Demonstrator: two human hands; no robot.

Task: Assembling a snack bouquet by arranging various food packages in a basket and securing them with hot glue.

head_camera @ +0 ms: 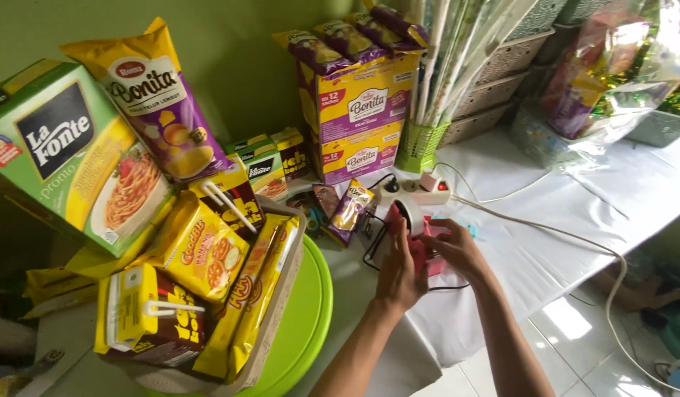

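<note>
Head view: left hand (399, 276) and right hand (457, 246), grips closed around glossy red plastic tape dispenser (417, 239).

A green wall (230, 66) rises behind a table (546, 242) covered with a white cloth. Pale floor tiles (575, 345) at lower right shine with bright patches of light. Woven drawers (502, 73) stand at the table's back, near the wall.
</note>
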